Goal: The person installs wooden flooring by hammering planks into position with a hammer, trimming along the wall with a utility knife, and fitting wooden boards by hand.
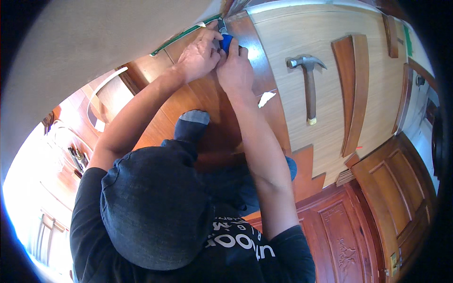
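My right hand [233, 68] is closed on the blue handle [225, 43] of a small tool, whose metal blade [222, 26] meets the corner at the wall's foot. My left hand [198, 55] is beside it, fingers bent against the tool and that edge; what they grip is partly hidden. A narrow green strip [177, 38] with a small white piece runs along the wall edge just left of my hands. Reddish-brown wooden floorboards [177, 108] lie beneath, with a white scrap [266, 98] to the right of my right forearm.
A claw hammer [310, 89] and brown wood strips [349, 94] lie on a pale board [297, 141] at right. A pale wall [94, 33] bounds the upper left. Wooden panelled doors [391, 193] are at lower right, several tools [78, 158] at far left. My sock-covered foot [188, 127] rests below my hands.
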### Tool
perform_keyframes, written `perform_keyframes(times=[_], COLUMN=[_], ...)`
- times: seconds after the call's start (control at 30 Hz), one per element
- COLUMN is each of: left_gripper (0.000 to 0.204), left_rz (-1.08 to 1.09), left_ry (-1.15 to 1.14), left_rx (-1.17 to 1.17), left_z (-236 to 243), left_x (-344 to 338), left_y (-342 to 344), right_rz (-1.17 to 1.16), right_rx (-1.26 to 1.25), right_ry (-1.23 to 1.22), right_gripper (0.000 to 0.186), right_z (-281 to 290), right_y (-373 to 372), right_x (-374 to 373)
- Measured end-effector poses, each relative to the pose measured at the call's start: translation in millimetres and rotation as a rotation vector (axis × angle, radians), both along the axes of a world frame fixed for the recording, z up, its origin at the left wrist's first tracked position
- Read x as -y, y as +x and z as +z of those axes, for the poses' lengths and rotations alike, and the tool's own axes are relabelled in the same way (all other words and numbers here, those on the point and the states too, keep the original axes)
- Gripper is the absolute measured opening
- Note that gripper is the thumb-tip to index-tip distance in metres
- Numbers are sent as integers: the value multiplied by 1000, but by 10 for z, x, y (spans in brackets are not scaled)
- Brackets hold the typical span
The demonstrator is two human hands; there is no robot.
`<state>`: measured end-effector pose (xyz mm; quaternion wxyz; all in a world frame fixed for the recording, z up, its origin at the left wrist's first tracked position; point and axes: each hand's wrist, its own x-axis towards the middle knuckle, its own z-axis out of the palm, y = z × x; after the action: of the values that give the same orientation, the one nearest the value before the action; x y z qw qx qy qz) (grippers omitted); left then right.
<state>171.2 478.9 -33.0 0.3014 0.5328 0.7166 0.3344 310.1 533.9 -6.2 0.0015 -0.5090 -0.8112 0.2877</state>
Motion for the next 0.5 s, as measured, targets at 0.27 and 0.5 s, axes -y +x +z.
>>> perform_keyframes(times=[0.27, 0.5], left_gripper=[40, 45], left_rz=[-11, -180], left_ry=[-155, 34], left_rx=[112, -300], left_z=[124, 165], left_x=[-68, -95], left_y=[-98, -173], right_rz=[-42, -18], right_rx=[-128, -71], right_ry=[-115, -17], right_gripper=[45, 50], right_z=[181, -50], right_y=[-38, -73], right_x=[-120, 161])
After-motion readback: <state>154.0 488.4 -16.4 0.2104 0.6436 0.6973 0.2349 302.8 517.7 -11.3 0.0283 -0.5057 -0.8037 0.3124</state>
